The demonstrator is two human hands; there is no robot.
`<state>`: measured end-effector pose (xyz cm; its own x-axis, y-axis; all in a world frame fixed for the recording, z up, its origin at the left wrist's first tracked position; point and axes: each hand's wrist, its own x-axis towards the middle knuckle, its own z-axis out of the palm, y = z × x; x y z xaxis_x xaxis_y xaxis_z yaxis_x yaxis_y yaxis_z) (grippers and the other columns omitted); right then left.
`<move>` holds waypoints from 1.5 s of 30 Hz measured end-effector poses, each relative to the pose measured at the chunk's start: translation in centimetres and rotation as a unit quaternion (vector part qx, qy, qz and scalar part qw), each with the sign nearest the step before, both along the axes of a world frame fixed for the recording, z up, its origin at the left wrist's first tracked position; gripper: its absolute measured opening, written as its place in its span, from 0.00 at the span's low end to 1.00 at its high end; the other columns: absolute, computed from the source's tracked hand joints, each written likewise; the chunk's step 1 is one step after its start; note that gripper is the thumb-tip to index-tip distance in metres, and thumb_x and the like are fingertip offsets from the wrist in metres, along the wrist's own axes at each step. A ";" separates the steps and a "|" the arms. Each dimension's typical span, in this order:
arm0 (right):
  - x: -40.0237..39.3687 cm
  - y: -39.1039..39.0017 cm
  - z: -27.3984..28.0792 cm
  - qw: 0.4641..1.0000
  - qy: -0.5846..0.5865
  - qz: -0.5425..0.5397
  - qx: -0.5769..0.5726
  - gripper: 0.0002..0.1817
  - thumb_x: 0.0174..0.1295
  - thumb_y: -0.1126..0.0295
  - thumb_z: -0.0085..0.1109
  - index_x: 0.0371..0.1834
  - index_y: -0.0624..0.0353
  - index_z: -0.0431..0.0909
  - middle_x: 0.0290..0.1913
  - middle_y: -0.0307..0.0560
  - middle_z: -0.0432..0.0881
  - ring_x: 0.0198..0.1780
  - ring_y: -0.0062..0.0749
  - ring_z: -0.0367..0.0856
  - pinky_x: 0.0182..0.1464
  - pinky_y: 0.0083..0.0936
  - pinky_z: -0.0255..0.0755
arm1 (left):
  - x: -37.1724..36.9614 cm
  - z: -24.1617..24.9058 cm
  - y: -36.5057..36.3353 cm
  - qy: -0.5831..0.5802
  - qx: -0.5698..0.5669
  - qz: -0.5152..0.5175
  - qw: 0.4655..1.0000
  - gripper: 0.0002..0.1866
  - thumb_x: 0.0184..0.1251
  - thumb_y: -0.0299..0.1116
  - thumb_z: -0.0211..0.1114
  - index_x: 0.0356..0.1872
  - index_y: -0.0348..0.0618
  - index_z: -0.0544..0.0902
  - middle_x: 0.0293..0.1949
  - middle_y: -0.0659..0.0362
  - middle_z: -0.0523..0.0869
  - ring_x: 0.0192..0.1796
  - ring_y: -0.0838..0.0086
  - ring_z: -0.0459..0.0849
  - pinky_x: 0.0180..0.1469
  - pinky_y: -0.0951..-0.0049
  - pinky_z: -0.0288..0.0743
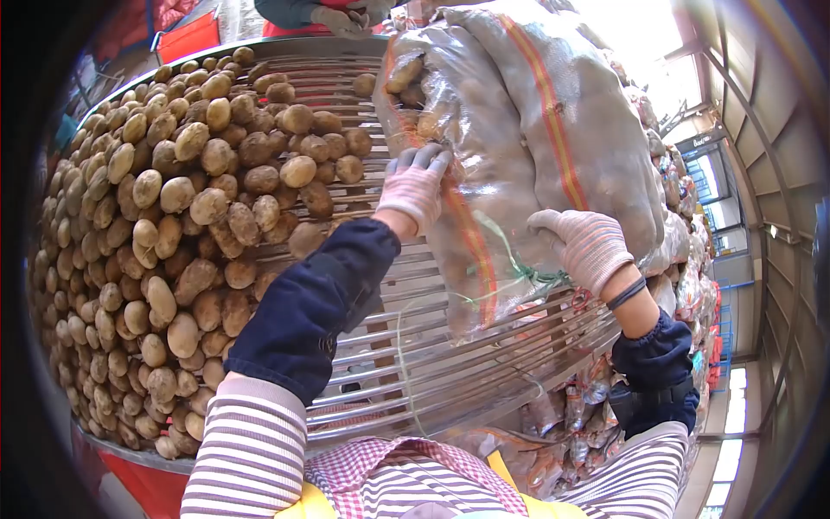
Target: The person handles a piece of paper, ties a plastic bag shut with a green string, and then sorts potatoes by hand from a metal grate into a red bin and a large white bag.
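Note:
My left hand [417, 183], in a striped glove with grey fingertips, lies at the left edge of a clear plastic sack [493, 156] with orange stripes, its fingers bent against the plastic. Potatoes show inside the sack near its upper left opening. Over the sack's lower right part is my right hand [586, 245], gloved too, with its fingers curled; what they hold, if anything, is hidden. Green string [540, 275] runs beside it. A second full sack [579, 112] lies against the first on the right.
Many loose potatoes [177, 195] cover the left side of the slatted metal table [380, 368]. Another person's gloved hands [341, 22] are at the top edge. A red container [188, 39] stands at the upper left. More filled sacks [692, 259] are piled at the right.

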<state>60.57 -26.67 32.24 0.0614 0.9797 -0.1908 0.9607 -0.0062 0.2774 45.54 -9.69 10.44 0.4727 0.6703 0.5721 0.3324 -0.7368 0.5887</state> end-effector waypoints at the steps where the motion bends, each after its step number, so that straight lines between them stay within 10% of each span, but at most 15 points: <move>1: 0.3 -0.2 -0.1 0.999 0.005 0.027 0.031 0.10 0.75 0.61 0.56 0.53 0.37 0.84 0.34 0.50 0.87 0.40 0.51 0.88 0.42 0.46 0.80 | 0.8 0.2 0.4 0.042 0.007 0.003 0.999 0.28 0.61 0.27 0.66 0.65 0.52 0.79 0.66 0.58 0.79 0.67 0.51 0.76 0.69 0.51 0.70; 13: -3.1 9.8 -8.3 0.976 -0.071 0.122 0.167 0.14 0.64 0.69 0.60 0.52 0.45 0.83 0.37 0.49 0.88 0.38 0.47 0.89 0.40 0.43 0.80 | -0.4 1.9 1.1 0.156 0.055 -0.023 0.986 0.16 0.59 0.31 0.69 0.50 0.53 0.87 0.52 0.57 0.83 0.56 0.58 0.84 0.56 0.57 0.80; 20: -4.7 8.8 -7.3 0.992 -0.101 -0.002 -0.080 0.07 0.65 0.68 0.59 0.42 0.49 0.86 0.38 0.51 0.91 0.45 0.48 0.91 0.46 0.46 0.83 | -1.5 1.7 0.6 0.202 0.020 -0.074 0.976 0.18 0.56 0.30 0.70 0.49 0.54 0.87 0.49 0.57 0.83 0.54 0.56 0.85 0.54 0.56 0.80; 29: -5.1 8.5 -7.3 0.991 -0.112 0.057 0.046 0.06 0.66 0.66 0.60 0.40 0.50 0.85 0.36 0.54 0.90 0.41 0.51 0.91 0.41 0.45 0.83 | -3.0 0.6 -0.4 0.187 0.006 -0.093 0.978 0.14 0.57 0.29 0.68 0.46 0.50 0.85 0.48 0.55 0.83 0.50 0.54 0.87 0.52 0.53 0.80; 38: -2.6 -2.9 -1.5 0.953 -0.053 -0.038 -0.294 0.10 0.70 0.62 0.57 0.41 0.47 0.89 0.37 0.54 0.90 0.43 0.54 0.89 0.46 0.46 0.81 | -3.0 0.2 -2.0 0.187 0.023 -0.077 0.979 0.15 0.58 0.30 0.68 0.48 0.51 0.83 0.46 0.55 0.82 0.50 0.54 0.87 0.50 0.53 0.79; 45: -0.5 -5.1 -4.5 0.999 0.023 -0.014 0.041 0.14 0.68 0.66 0.61 0.56 0.42 0.84 0.37 0.52 0.87 0.41 0.54 0.87 0.42 0.47 0.78 | -0.7 0.6 -5.7 0.083 -0.030 -0.122 0.989 0.22 0.61 0.29 0.68 0.58 0.48 0.80 0.59 0.51 0.81 0.57 0.51 0.86 0.57 0.54 0.81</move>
<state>60.02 -31.81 27.70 0.0817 0.9903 -0.1124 0.9716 -0.0540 0.2303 44.89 -15.40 11.08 0.7081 0.5553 0.4363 0.2450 -0.7726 0.5858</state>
